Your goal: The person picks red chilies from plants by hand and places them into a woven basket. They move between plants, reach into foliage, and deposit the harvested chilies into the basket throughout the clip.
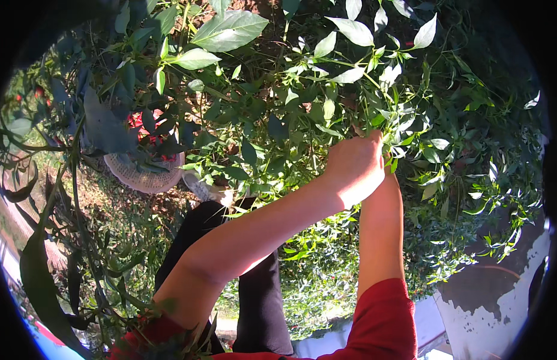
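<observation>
My left hand reaches in among the leafy branches of a pepper plant. Its fingers are curled at the foliage, and whatever they grip is out of sight. Behind it, my right hand comes up from below and is mostly covered by the left one. The two hands meet or nearly meet beside a bunch of sunlit leaves. To the left on the ground sits a pale woven basket with red peppers in it, partly screened by dark leaves.
A light shoe and dark trouser legs show beneath my arms. Tall stems hang close at the left, with a few red peppers beyond. At the lower right stands a pale, patchy surface.
</observation>
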`<state>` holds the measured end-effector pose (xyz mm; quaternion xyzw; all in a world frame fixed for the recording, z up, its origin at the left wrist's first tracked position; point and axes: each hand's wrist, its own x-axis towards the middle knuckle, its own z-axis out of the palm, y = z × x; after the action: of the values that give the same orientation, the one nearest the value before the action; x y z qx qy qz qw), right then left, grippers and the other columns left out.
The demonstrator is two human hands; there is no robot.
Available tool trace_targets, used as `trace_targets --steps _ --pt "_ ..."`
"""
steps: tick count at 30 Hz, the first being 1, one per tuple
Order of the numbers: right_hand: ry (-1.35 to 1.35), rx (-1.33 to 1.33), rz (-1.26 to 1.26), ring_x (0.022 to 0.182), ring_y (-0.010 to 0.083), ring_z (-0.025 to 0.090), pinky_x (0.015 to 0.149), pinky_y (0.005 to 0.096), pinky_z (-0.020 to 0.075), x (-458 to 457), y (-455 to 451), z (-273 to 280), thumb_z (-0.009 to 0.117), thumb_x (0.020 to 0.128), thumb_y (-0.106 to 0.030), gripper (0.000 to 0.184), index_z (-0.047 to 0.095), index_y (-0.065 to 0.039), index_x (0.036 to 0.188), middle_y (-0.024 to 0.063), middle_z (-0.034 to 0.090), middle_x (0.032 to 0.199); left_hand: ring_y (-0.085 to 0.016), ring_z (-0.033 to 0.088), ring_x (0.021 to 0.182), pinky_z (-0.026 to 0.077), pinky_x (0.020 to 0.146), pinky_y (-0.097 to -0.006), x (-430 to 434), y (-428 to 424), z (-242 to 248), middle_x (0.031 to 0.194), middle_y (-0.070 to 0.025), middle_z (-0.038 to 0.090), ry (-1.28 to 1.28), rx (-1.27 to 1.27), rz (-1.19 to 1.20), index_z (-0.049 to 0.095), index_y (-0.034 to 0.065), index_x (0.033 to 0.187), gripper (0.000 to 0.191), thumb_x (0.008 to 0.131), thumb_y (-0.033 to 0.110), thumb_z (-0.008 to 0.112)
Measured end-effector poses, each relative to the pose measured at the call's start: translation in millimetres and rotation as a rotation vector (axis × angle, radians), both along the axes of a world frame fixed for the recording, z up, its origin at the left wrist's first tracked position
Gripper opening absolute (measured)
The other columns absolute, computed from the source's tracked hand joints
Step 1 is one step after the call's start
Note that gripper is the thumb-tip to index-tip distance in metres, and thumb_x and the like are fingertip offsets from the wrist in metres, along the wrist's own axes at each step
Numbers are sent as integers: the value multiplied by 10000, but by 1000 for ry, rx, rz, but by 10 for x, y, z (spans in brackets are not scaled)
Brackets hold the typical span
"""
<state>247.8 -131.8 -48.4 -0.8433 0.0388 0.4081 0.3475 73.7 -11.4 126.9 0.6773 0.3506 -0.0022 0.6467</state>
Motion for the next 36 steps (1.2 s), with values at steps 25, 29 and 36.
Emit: trace_targets --steps 25,29,36 --pt "-29 -24 16 808 151 579 687 282 487 78 -20 175 579 868 -133 291 532 -31 1137 80 612 966 -246 581 946 425 844 -384 78 282 -950 1085 -83 596 -5 917 100 639 148 1057 332 734 85 600" --pt "-41 -34 41 800 147 577 683 279 484 69 45 142 579 868 -133 285 535 -33 1132 78 613 959 -225 583 757 440 725 -368 76 403 -969 716 -53 628 257 615 -255 668 145 862 161 766 91 549" --pt "-49 -42 94 787 142 574 677 274 480 96 194 67 580 868 -133 275 540 -35 1121 73 614 946 -217 541 553 433 478 -337 204 351 -1368 756 -99 590 40 -161 55 545 139 1150 266 899 185 470"
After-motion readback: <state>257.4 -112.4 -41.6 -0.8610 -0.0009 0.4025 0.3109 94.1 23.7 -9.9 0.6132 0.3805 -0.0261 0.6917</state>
